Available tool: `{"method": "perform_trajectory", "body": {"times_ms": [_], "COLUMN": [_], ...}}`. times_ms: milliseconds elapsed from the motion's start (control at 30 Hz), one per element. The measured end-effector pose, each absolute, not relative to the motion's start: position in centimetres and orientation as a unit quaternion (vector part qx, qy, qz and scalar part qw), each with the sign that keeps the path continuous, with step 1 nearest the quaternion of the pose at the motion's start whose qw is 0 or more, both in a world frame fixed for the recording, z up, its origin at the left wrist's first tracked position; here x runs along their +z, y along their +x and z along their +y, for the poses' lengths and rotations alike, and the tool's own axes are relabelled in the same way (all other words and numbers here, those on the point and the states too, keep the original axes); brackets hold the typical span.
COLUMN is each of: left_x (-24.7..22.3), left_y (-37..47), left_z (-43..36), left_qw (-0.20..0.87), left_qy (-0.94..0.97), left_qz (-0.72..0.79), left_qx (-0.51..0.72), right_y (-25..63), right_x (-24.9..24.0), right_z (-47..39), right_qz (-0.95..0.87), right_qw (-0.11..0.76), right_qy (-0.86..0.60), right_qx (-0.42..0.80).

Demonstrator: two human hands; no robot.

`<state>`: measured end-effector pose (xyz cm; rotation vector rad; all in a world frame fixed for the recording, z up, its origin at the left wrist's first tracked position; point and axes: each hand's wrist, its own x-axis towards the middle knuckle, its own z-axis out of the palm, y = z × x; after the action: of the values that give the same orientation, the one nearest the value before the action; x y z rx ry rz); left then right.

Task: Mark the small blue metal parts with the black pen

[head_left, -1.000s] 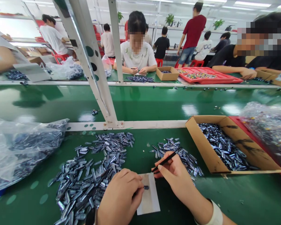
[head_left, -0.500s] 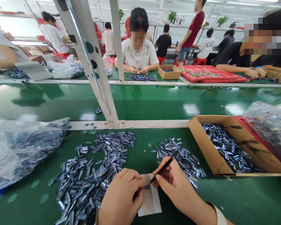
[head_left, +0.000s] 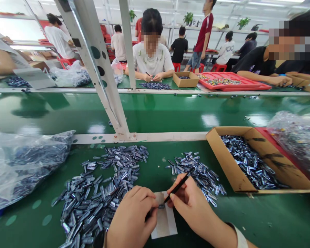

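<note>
Between the thumb and fingers of my left hand (head_left: 134,215) is a small dark glossy piece (head_left: 161,206), held over a white card with a beige strip (head_left: 165,224). My right hand (head_left: 193,203) is closed round a slim black pen-like tool (head_left: 177,187), its tip right beside the piece. I cannot tell if the tip touches it. Left of the card spreads a big pile of narrow dark shiny pieces (head_left: 93,203), partly hidden by my left hand. A smaller pile of similar pieces (head_left: 201,174) lies beyond my right hand.
At right stand a cardboard box (head_left: 231,172) of similar pieces and a clear plastic bag (head_left: 297,137). Another filled bag (head_left: 23,168) lies left. A white metal post (head_left: 100,69) rises from the bench rail. Across the green belt (head_left: 165,113), a person (head_left: 153,58) works.
The view has shifted very slightly. My hands keep nearly the same pose, with the tool still at the small piece. In the background, the standing person in red has turned.
</note>
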<state>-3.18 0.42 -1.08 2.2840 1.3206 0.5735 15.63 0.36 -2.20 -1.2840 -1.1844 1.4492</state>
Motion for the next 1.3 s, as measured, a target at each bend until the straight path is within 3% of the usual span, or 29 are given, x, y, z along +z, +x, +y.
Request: {"method": "perform_trajectory", "body": {"times_ms": [533, 1133, 1300], "left_x": [-0.8, -0.7, -1.0], "left_y": [-3.5, -3.1, -5.6], "left_z": [0.4, 0.2, 2.4], "left_qw": [0.152, 0.165, 0.035], "left_qy": [0.868, 0.876, 0.832], "left_qz": [0.453, 0.432, 0.511], "left_qx": [0.134, 0.135, 0.212], "right_y": [16.0, 15.9, 17.3], "right_x": [-2.5, -3.1, -2.9], "right_z": [0.1, -0.1, 1.0], "right_qz": [-0.515, -0.532, -0.499], "right_qw": [0.408, 0.427, 0.518], "right_qy": [-0.512, -0.523, -0.538], "right_qx": [0.553, 0.511, 0.438]}}
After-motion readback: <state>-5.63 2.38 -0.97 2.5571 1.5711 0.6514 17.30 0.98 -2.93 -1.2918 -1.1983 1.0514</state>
